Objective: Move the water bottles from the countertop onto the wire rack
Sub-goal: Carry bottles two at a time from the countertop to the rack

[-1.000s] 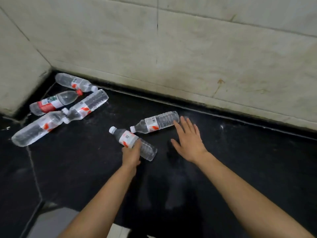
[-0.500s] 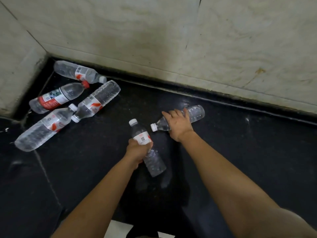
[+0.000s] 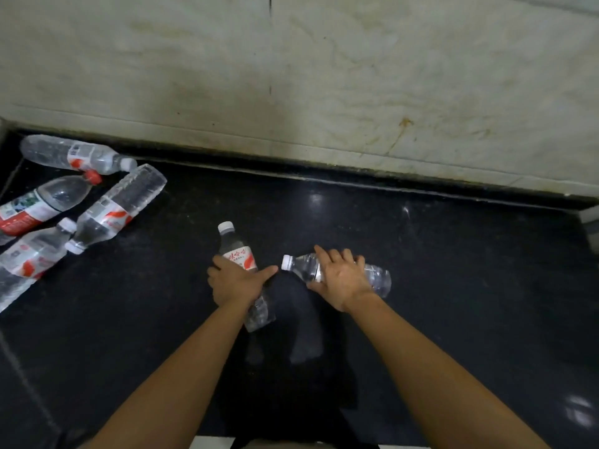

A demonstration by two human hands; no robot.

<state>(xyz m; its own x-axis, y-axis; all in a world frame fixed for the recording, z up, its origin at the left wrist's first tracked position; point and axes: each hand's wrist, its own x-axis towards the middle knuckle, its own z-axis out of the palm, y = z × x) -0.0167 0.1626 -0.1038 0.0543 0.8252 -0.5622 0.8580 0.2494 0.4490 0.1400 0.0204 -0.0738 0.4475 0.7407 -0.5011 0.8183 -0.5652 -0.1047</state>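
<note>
My left hand [image 3: 234, 280] grips a clear water bottle [image 3: 236, 251] with a white cap and a red-and-white label, its cap pointing away from me. My right hand [image 3: 341, 280] grips a second clear bottle [image 3: 376, 278] around its middle, with the white cap pointing left. Both bottles are over the black countertop [image 3: 421, 286]. Several more bottles lie on their sides at the far left: one along the wall [image 3: 74, 155], one with a red cap [image 3: 42, 204], one ribbed [image 3: 118, 207], and one at the left edge [image 3: 27, 259]. No wire rack is in view.
A stained pale tiled wall [image 3: 291, 76] rises behind the countertop. A dark raised lip [image 3: 356, 179] runs along the wall's foot. A pale strip [image 3: 207, 442] shows at the counter's near edge between my forearms.
My right hand reached the second bottle, closed round it and drew it nearer. My left hand turned its bottle so the cap points away. The view shifted right.
</note>
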